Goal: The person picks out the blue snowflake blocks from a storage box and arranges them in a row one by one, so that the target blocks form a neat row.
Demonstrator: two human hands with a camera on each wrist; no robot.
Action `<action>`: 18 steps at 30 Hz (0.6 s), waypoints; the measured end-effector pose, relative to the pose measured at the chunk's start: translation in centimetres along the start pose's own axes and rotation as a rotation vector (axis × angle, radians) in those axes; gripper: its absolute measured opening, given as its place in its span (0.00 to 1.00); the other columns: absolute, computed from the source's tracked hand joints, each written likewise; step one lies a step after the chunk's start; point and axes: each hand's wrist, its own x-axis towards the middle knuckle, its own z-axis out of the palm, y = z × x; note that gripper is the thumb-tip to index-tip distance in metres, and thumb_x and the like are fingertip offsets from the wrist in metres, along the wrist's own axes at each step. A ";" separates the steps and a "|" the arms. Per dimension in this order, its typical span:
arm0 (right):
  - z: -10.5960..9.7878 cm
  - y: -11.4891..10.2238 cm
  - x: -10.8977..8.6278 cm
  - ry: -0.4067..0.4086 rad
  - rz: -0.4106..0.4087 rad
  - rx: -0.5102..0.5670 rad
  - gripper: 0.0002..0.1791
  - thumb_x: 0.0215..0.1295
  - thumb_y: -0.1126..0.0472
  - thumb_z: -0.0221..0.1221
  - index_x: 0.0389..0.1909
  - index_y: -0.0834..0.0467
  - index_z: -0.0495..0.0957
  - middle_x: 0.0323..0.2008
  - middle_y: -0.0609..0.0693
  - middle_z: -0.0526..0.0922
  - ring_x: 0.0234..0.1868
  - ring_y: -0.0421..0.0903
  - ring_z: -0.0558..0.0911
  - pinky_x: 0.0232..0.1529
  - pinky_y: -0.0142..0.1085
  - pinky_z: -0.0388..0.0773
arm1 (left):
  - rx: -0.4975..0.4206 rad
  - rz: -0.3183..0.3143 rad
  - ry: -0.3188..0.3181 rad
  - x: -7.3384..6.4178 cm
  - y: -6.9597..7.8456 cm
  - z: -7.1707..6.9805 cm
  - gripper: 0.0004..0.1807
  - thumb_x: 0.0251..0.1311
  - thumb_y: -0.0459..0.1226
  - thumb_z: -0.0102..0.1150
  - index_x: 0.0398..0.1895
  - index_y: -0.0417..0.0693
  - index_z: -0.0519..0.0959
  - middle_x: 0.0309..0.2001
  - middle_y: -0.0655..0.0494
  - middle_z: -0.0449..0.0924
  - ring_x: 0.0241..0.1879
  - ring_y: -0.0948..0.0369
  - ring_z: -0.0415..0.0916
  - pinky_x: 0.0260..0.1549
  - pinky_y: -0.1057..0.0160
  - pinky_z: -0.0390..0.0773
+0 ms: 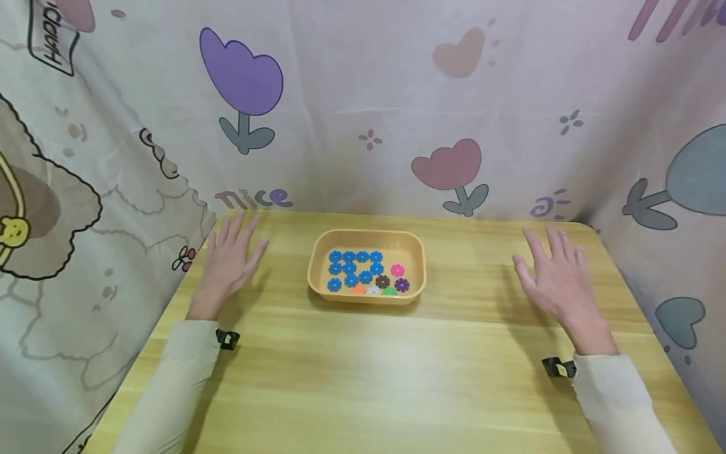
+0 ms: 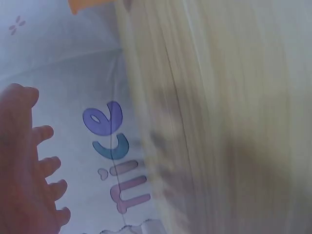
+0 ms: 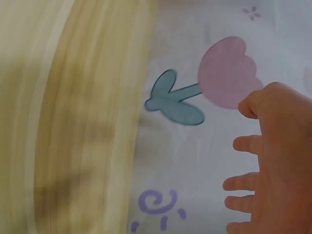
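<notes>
A shallow yellow-orange tray [image 1: 367, 300] sits toward the back middle of the table. Inside it lie several blue flower-shaped plastic discs [image 1: 334, 285], together with a pink disc [image 1: 397, 270], a brown disc [image 1: 382, 282], a purple disc [image 1: 401, 285] and orange, white and green ones along the near wall. To the tray's left, my left hand [image 1: 228, 265] is held with fingers spread, holding nothing. My right hand [image 1: 558, 284] is off to the tray's right, fingers likewise extended and holding nothing. Both wrist views show bare fingers apart from any object.
The wooden table [image 1: 363, 378] reaches back to a printed cloth [image 1: 351, 75] hanging behind it and along both sides. Small black devices are worn at the left wrist [image 1: 228, 339] and the right wrist [image 1: 559, 367]. A tray corner [image 2: 90, 5] peeks into the left wrist view.
</notes>
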 end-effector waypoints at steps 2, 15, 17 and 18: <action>0.0 -0.7 0.0 0.027 -0.017 0.018 0.36 0.81 0.42 0.40 0.81 0.56 0.51 0.76 0.74 0.48 0.75 0.75 0.48 0.72 0.71 0.41 | -0.017 0.000 0.013 -0.1 0.4 0.1 0.39 0.78 0.61 0.31 0.84 0.55 0.46 0.83 0.46 0.31 0.80 0.38 0.31 0.73 0.31 0.31; 1.0 -5.9 0.4 0.121 -0.074 0.202 0.32 0.80 0.48 0.48 0.79 0.52 0.59 0.71 0.69 0.63 0.67 0.71 0.64 0.57 0.74 0.66 | -0.210 0.064 0.122 -1.0 3.8 1.6 0.35 0.78 0.56 0.41 0.81 0.51 0.57 0.82 0.43 0.40 0.79 0.38 0.38 0.73 0.31 0.42; 1.5 -6.7 0.6 0.131 -0.082 0.232 0.31 0.80 0.49 0.49 0.79 0.53 0.60 0.70 0.68 0.64 0.67 0.69 0.66 0.56 0.73 0.68 | -0.283 0.065 0.131 -1.2 4.2 2.0 0.35 0.78 0.55 0.43 0.81 0.51 0.57 0.83 0.44 0.40 0.79 0.38 0.39 0.72 0.29 0.44; 1.7 -7.1 0.7 0.139 -0.088 0.251 0.31 0.80 0.50 0.50 0.79 0.53 0.60 0.69 0.67 0.65 0.67 0.69 0.66 0.56 0.72 0.69 | -0.324 0.066 0.135 -1.2 4.4 2.2 0.34 0.78 0.54 0.43 0.81 0.51 0.57 0.83 0.45 0.41 0.79 0.38 0.40 0.71 0.28 0.45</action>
